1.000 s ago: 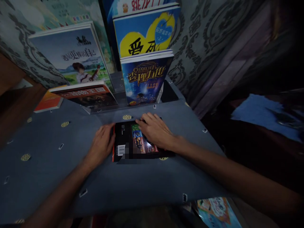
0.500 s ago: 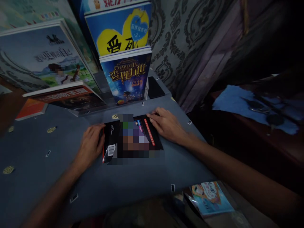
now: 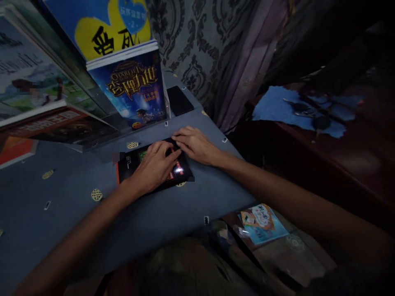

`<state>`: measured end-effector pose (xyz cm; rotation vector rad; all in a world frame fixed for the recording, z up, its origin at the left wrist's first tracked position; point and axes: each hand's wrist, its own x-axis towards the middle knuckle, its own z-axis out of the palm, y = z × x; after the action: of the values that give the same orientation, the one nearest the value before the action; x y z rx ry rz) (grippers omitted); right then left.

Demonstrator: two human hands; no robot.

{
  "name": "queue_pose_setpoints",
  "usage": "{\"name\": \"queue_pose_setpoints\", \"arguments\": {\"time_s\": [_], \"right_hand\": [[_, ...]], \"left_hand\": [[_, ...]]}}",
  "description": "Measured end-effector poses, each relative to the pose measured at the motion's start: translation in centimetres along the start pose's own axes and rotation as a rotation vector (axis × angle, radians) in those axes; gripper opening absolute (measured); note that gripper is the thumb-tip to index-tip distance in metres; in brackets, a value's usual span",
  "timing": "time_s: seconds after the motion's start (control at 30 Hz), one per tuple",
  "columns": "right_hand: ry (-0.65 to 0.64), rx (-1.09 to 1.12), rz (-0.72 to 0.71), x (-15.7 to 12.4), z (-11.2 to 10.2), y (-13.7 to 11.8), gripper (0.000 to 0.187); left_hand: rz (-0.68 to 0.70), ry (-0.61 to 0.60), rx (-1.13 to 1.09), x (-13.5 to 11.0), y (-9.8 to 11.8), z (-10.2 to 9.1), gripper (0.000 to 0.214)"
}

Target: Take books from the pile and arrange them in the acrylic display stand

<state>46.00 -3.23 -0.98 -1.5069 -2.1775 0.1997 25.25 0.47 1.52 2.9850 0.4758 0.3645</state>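
A black book [image 3: 129, 166] with a red spine lies flat, back cover up, on the grey-blue cloth [image 3: 74, 205]. My left hand [image 3: 156, 164] lies on top of it, fingers stretched toward its far right corner. My right hand [image 3: 196, 144] rests at the book's far right edge, fingers flat and close together, touching the left hand's fingertips. Just behind stands a dark blue book [image 3: 132, 88] on a display rack.
More books lean on the rack at the left [image 3: 37, 86] and behind [image 3: 101, 24]. A black phone [image 3: 179, 100] lies by the curtain [image 3: 228, 57]. A blue cloth [image 3: 286, 111] covers a dark wooden table at the right. A picture book [image 3: 262, 222] lies on the floor below.
My left hand has moved from the book's left edge onto its cover, toward the right. The right hand stays at the far right corner. The view has swung to the right.
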Motion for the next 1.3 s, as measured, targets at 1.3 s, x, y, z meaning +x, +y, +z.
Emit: {"name": "queue_pose_setpoints", "arguments": {"time_s": [1.3], "right_hand": [[0.196, 0.003, 0.039, -6.4, 0.7, -6.4, 0.032]], "left_hand": [[-0.035, -0.027, -0.450, -8.3, 0.1, -2.6, 0.021]]}}
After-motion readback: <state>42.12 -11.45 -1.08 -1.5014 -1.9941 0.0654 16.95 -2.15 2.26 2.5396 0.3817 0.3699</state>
